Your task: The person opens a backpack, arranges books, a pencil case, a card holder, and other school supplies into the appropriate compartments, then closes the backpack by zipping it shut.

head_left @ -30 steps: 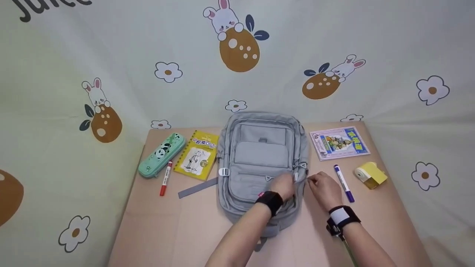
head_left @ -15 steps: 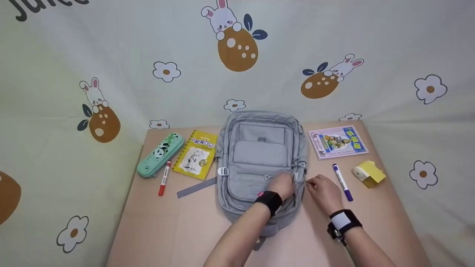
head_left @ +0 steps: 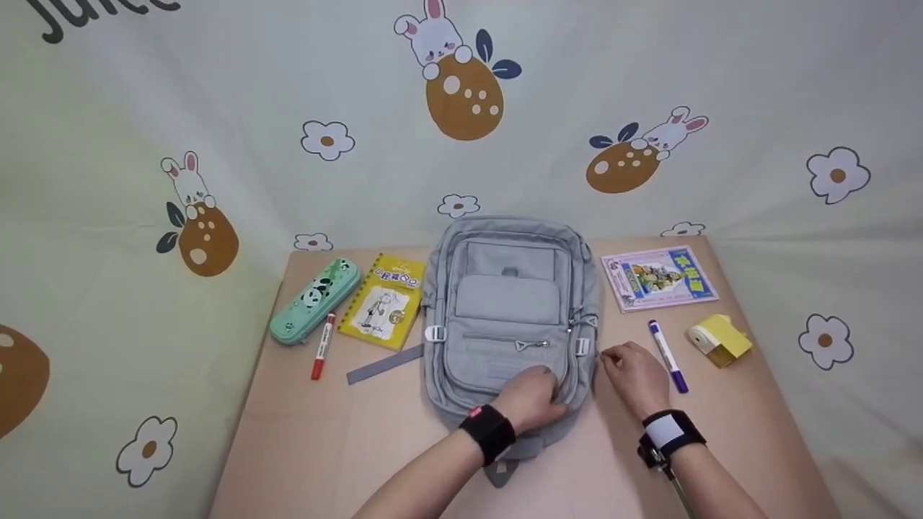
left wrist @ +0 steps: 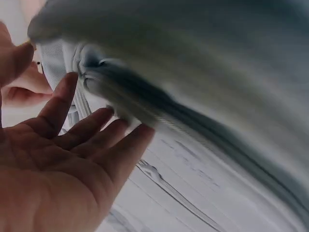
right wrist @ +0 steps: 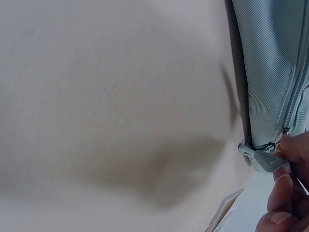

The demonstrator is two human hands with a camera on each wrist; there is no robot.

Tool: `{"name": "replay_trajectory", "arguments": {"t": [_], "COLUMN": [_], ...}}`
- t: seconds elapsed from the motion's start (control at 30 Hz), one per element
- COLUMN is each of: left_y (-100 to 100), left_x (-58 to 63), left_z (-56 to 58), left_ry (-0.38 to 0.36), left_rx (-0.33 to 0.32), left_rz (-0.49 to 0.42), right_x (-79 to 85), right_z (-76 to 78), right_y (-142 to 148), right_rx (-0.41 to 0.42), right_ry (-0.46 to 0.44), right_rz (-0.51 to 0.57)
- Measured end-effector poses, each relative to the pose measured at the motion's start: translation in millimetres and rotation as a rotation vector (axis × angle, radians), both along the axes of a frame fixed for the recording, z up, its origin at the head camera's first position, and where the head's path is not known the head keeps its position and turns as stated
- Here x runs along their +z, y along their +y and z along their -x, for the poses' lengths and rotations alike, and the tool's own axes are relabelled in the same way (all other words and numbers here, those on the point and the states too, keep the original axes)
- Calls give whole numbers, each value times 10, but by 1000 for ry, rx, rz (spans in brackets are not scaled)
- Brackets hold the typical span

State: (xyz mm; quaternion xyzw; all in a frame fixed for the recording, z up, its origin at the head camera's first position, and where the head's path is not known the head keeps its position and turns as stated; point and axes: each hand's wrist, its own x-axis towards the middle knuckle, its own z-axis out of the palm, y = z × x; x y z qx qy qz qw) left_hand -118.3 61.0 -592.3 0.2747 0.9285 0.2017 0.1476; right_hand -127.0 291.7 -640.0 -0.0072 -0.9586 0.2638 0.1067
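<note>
A grey backpack (head_left: 507, 299) lies flat on the table with its front pockets facing up. My left hand (head_left: 532, 400) is at its lower right part, and in the left wrist view its fingers (left wrist: 99, 128) are loosely extended against the bag's zipped edge (left wrist: 145, 113). At the bag's right side, my right hand (head_left: 634, 375) pinches a zipper pull (right wrist: 268, 160) between thumb and fingers. The zipper (right wrist: 292, 96) runs away from those fingertips along the side. A metal front-pocket zipper pull (head_left: 531, 345) lies beyond the left hand.
Left of the bag are a green panda pencil case (head_left: 316, 301), a red-capped marker (head_left: 324, 346), a yellow spiral notebook (head_left: 382, 301) and a grey strap (head_left: 384, 365). To the right are a pink-bordered book (head_left: 660, 278), a purple-capped marker (head_left: 668, 357) and a yellow tape dispenser (head_left: 721, 340).
My left hand has moved from the bag's right side toward its lower end, uncovering the pocket zipper pull and a white buckle. My right hand stays at the bag's right side.
</note>
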Motion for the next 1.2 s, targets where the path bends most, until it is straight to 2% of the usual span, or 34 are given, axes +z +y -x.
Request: {"name": "replay_trajectory", "arguments": {"t": [0.1,0.2,0.4,0.67,1.2], "left_y": [-86,-130,-144,-122,-128], "left_x": [-30,-64,-119,-108,-148], "left_z": [-90,-124,-119,-128,-107], "left_ry": [38,56,36,13,-13], "left_rx": [-43,-60,-31,-3,24], "left_rz": [14,5,-10,3,-24], "right_x": [-8,-24,-43,-13,45], "right_z": [-8,-9,-41,-146,-514], "right_y": [5,-2,10,32,-116], "right_rx": [-3,4,18,6,26], "right_ry": [0,-2,20,-3,-22], "right_rz": [11,15,3,9,-3]}}
